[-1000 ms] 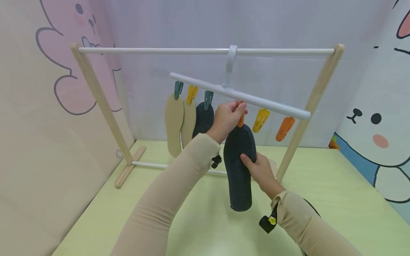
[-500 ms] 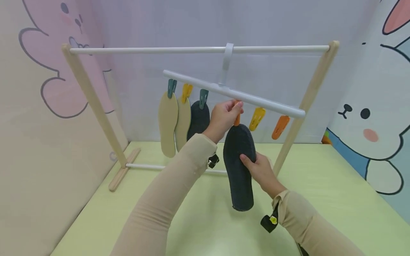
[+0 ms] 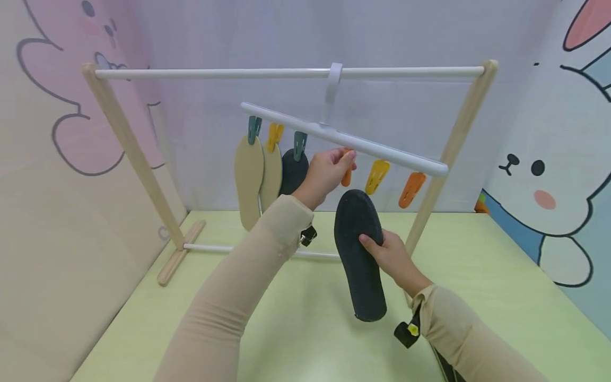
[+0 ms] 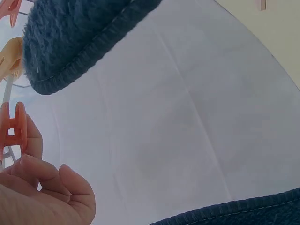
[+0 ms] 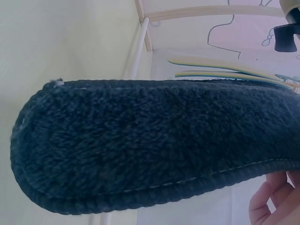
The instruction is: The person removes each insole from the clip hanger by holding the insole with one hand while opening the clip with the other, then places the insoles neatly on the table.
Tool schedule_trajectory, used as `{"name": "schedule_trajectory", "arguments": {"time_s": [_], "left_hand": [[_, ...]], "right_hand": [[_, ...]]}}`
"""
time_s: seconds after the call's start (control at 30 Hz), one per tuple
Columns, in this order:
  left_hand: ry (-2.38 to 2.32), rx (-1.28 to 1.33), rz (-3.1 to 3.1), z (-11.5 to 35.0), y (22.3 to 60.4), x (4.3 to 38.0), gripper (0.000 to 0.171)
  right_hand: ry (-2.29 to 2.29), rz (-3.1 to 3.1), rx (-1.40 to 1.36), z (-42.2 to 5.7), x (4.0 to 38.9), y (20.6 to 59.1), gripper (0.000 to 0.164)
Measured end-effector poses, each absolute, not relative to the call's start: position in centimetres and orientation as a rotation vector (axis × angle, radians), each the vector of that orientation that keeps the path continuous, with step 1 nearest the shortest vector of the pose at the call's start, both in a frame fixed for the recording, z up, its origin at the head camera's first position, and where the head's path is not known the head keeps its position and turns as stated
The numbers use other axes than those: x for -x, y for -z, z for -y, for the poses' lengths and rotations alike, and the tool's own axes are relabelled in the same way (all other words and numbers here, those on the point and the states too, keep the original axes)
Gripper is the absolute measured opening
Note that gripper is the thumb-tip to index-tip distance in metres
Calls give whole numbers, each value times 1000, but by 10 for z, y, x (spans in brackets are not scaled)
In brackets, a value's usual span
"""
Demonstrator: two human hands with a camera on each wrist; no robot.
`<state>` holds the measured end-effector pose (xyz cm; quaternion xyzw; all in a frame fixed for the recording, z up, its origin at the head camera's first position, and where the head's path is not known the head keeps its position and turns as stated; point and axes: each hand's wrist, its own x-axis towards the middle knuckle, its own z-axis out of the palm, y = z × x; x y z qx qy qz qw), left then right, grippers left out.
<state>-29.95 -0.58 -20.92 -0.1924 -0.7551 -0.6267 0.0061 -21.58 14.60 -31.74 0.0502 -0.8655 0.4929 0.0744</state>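
My right hand (image 3: 395, 261) holds a dark navy insole (image 3: 359, 223) by its side edge, thumb on the near face. In the right wrist view the other face of the insole (image 5: 154, 140) is fuzzy with a stitched rim. My left hand (image 3: 323, 176) pinches an orange clothespin (image 3: 347, 172) on the white hanger bar (image 3: 382, 153). A gap shows between that clothespin and the top of the insole. Beside my left hand, a second dark insole (image 3: 294, 171) hangs from a green clothespin (image 3: 300, 144), partly hidden by the hand and forearm.
Two beige insoles (image 3: 249, 183) hang further left from a green and a yellow clothespin (image 3: 274, 137). To the right, a yellow clothespin (image 3: 377, 176) and an orange one hold nothing. The tilted hanger hooks over a white rail (image 3: 215, 73) on a wooden-legged rack, standing on a pale green table (image 3: 296, 323).
The dark insole in my right hand has come down and away from the orange clothespin, its lower end swinging right. My left hand still pinches the clothespin. The head view has shifted slightly.
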Motion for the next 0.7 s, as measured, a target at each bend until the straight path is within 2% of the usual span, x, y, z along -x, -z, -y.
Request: {"name": "schedule_trajectory", "arguments": {"time_s": [0.4, 0.7], "left_hand": [[2053, 527, 2285, 7, 212, 298, 29], [2073, 486, 2260, 4, 214, 296, 29]], "right_hand": [[-1327, 2687, -207, -163, 207, 318, 41], [-1326, 2734, -140, -181, 203, 328, 42]]}}
